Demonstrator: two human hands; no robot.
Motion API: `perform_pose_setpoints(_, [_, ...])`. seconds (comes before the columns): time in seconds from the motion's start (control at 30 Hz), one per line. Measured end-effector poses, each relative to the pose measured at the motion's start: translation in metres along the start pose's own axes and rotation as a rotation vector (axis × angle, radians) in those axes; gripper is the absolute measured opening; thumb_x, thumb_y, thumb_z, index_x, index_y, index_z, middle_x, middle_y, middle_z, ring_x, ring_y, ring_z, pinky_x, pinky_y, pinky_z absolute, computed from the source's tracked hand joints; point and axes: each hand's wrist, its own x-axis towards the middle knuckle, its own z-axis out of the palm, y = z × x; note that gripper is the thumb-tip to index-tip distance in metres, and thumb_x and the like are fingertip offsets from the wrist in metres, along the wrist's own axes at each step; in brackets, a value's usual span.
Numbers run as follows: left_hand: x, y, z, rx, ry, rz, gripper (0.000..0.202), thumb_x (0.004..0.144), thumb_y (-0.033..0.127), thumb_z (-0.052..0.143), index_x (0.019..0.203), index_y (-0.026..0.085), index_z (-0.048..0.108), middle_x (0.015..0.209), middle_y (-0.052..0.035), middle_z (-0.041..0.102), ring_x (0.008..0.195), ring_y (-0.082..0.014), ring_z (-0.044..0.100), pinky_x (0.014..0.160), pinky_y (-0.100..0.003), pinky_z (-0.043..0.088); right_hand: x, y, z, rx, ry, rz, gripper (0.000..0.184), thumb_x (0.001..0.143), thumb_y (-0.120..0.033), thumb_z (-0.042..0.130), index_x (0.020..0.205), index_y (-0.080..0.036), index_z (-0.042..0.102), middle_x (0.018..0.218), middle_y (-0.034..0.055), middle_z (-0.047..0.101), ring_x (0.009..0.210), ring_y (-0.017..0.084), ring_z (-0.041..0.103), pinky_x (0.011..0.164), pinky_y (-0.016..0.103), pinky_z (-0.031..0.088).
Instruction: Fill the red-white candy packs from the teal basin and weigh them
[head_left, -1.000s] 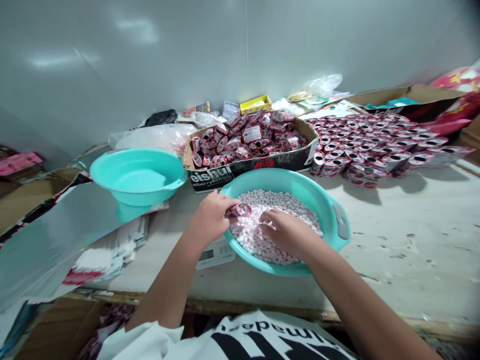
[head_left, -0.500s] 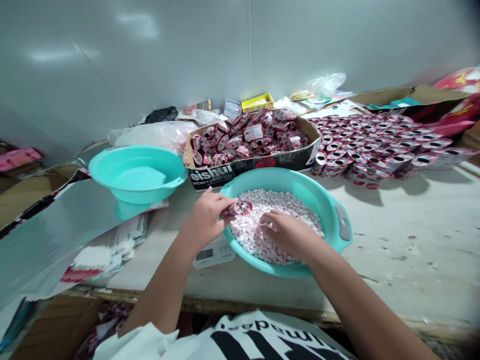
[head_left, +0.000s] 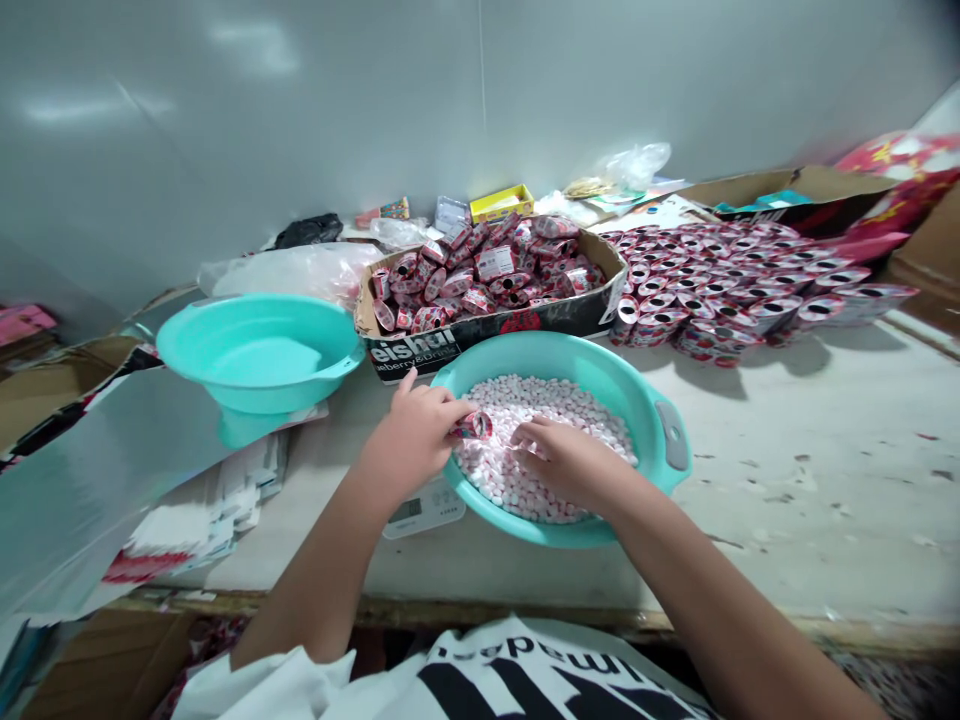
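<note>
My left hand [head_left: 420, 430] grips a small red patterned box [head_left: 474, 426], tilted so its open end faces right, over the left side of a turquoise basin [head_left: 559, 540]. The basin holds a heap of small pale pink candies [head_left: 570, 400]. In that heap, close to the box's open end, my right hand [head_left: 559, 455] has its fingers curled and pinched together on a few candies; the fingertips are partly hidden. A white digital scale [head_left: 424, 508] shows under the basin's left edge.
Behind the basin stands a carton [head_left: 427, 350] full of similar small boxes. Many more boxes [head_left: 720, 290] stand upright in rows at the right, open ends up. A second turquoise basin [head_left: 262, 345] is at the left, beside stacked flat printed cards [head_left: 195, 530].
The box in my left hand has turned, and its opening looks rounder and faces my right hand more. The right hand's fingers stay in the candies. The view has shifted slightly.
</note>
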Motion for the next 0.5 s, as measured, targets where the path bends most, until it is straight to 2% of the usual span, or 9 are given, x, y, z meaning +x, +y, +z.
perform_pose_setpoints(0.17, [0.001, -0.004, 0.005, 0.019, 0.026, 0.026, 0.037, 0.091, 0.008, 0.064, 0.119, 0.030, 0.071, 0.106, -0.0006, 0.067, 0.105, -0.0205, 0.061, 0.124, -0.061, 0.015, 0.001, -0.002, -0.001, -0.019, -0.010, -0.017, 0.022, 0.098, -0.031, 0.047, 0.099, -0.018, 0.065, 0.102, 0.0074, 0.062, 0.089, 0.018, 0.058, 0.071, 0.028, 0.030])
perform_pose_setpoints(0.3, [0.000, 0.001, -0.002, 0.009, -0.054, 0.011, 0.035, 0.089, 0.008, 0.067, 0.117, 0.030, 0.072, 0.102, 0.0005, 0.068, 0.104, -0.0210, 0.062, 0.124, -0.063, 0.013, 0.001, -0.002, -0.003, -0.006, -0.022, -0.013, 0.023, 0.098, -0.032, 0.047, 0.103, -0.018, 0.065, 0.105, 0.0076, 0.063, 0.092, 0.019, 0.059, 0.072, 0.028, 0.030])
perform_pose_setpoints(0.37, [-0.001, 0.003, -0.006, 0.017, -0.003, 0.018, 0.034, 0.091, 0.010, 0.065, 0.119, 0.030, 0.071, 0.105, -0.0001, 0.068, 0.105, -0.0203, 0.062, 0.125, -0.061, 0.012, 0.001, -0.002, -0.003, 0.004, -0.024, -0.012, 0.023, 0.098, -0.033, 0.048, 0.101, -0.019, 0.065, 0.104, 0.0070, 0.063, 0.091, 0.018, 0.059, 0.072, 0.028, 0.030])
perform_pose_setpoints(0.43, [0.000, 0.002, -0.007, 0.007, 0.032, -0.013, 0.035, 0.092, 0.011, 0.065, 0.122, 0.029, 0.070, 0.109, -0.0010, 0.069, 0.109, -0.0207, 0.062, 0.126, -0.060, 0.010, 0.000, -0.001, -0.001, -0.001, -0.018, -0.011, 0.022, 0.098, -0.033, 0.048, 0.100, -0.019, 0.065, 0.103, 0.0067, 0.063, 0.089, 0.018, 0.058, 0.071, 0.028, 0.030])
perform_pose_setpoints(0.5, [0.002, -0.002, -0.005, -0.021, -0.011, -0.066, 0.036, 0.091, 0.012, 0.067, 0.124, 0.027, 0.069, 0.111, -0.0021, 0.070, 0.112, -0.0224, 0.063, 0.125, -0.061, 0.009, 0.001, 0.000, 0.000, -0.025, -0.005, -0.012, 0.022, 0.098, -0.033, 0.048, 0.100, -0.019, 0.065, 0.103, 0.0069, 0.063, 0.088, 0.018, 0.058, 0.070, 0.028, 0.029])
